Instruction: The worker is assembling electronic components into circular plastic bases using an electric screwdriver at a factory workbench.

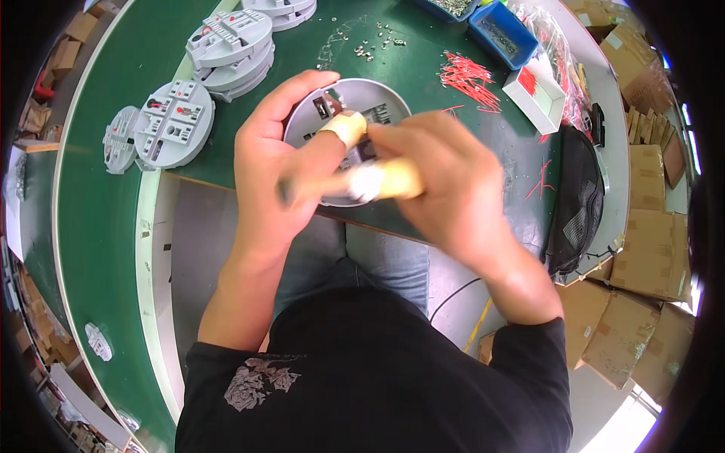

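My left hand (276,151) grips a round grey plastic housing (384,89) at the table's near edge, fingers around its left rim and the thumb, wrapped in yellowish tape, reaching over its inside. Dark slots and small fittings show in the housing. My right hand (457,181) is closed above the housing's right side, its fingertips meeting near the left thumb. Motion blurs it. A smeared stick-like shape (325,186), tan with a dark end and white and yellow toward the right hand, crosses in front of the housing; its kind cannot be made out.
Stacked grey round housings (230,45) stand at the left, with more beside them (177,124). Small metal parts (366,53) lie scattered at the back. Red wires (468,79), a white box (535,102), a blue bin (504,34) and a black pouch (578,200) are at the right.
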`<action>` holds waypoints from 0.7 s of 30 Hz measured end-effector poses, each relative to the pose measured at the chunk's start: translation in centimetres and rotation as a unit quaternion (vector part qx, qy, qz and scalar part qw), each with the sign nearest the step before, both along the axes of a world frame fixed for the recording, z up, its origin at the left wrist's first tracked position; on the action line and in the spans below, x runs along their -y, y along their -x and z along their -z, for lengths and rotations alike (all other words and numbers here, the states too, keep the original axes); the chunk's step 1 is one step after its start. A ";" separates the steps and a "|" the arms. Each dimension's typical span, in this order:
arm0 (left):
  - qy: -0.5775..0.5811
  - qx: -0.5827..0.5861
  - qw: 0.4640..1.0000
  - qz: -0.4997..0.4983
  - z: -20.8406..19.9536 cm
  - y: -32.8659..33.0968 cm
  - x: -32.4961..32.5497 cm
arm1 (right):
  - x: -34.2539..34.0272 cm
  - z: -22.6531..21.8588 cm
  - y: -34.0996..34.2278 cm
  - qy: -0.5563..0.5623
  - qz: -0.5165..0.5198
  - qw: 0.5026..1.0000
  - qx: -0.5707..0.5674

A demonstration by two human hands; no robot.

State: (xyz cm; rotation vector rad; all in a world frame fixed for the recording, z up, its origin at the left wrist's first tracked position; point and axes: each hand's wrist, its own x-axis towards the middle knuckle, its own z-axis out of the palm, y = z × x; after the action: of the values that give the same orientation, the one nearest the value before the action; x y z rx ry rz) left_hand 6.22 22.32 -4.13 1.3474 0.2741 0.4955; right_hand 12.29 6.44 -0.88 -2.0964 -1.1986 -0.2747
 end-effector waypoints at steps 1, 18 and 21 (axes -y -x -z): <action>0.041 -0.028 0.999 0.007 0.5 -0.5 0.0 | 0.1 0.8 0.3 0.026 0.018 0.999 0.026; -0.583 0.115 0.796 0.110 5.2 -1.6 6.7 | -2.4 0.2 -14.0 -0.560 0.070 0.759 -0.325; -0.509 0.092 0.844 0.144 3.8 -1.5 6.4 | -3.4 3.0 -15.7 -0.539 0.018 0.770 -0.342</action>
State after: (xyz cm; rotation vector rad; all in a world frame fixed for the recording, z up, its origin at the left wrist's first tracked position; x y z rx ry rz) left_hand 7.74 15.97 -7.95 2.3091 -0.4304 0.5260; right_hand 27.99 9.82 -3.89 -1.0071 -0.3468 -0.1271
